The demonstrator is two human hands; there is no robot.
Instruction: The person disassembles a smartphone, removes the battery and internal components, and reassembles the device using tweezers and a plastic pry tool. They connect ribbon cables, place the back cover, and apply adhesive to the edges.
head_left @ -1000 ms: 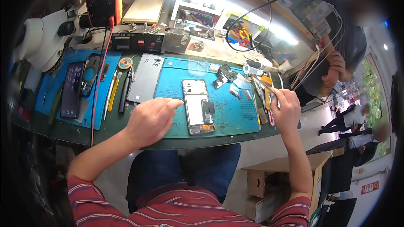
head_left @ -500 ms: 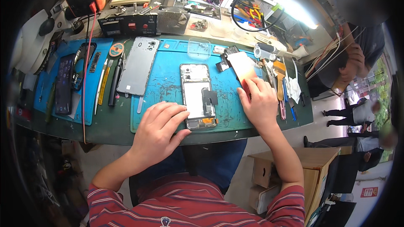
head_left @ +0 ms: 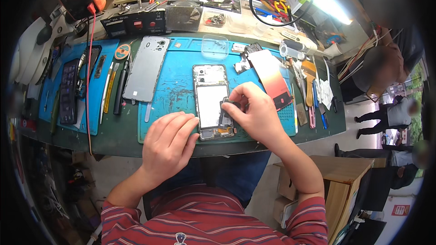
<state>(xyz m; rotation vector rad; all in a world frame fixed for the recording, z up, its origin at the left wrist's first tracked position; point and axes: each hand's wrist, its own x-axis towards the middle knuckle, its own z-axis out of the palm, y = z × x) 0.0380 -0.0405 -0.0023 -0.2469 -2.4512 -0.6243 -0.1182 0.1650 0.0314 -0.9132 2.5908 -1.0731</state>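
In the middle of the blue mat lies an opened phone (head_left: 211, 95), its camera end facing away from me and its white inner panel exposed. Over the phone's right side, the thumb and fingers of my right hand (head_left: 254, 111) pinch a thin black flex piece (head_left: 225, 114). That part still lies against the phone, partly hidden by my fingers. My left hand (head_left: 168, 140) rests by the phone's lower left edge, fingers stretched out and holding nothing. A white-to-red sheet (head_left: 271, 79) lies right of the phone. Further left is a detached grey back cover (head_left: 146, 70).
Behind the phone stands a clear plastic tray (head_left: 215, 47), with small black parts (head_left: 243, 63) beside it. Brushes and hand tools (head_left: 309, 79) crowd the right. Another phone (head_left: 69, 90), pens and a solder spool (head_left: 122, 51) lie left. A red cable (head_left: 91, 86) crosses the bench.
My right hand has moved left from the white-to-red sheet to the phone and closed on the black flex piece. The sheet's red end is now uncovered. My left hand has barely shifted.
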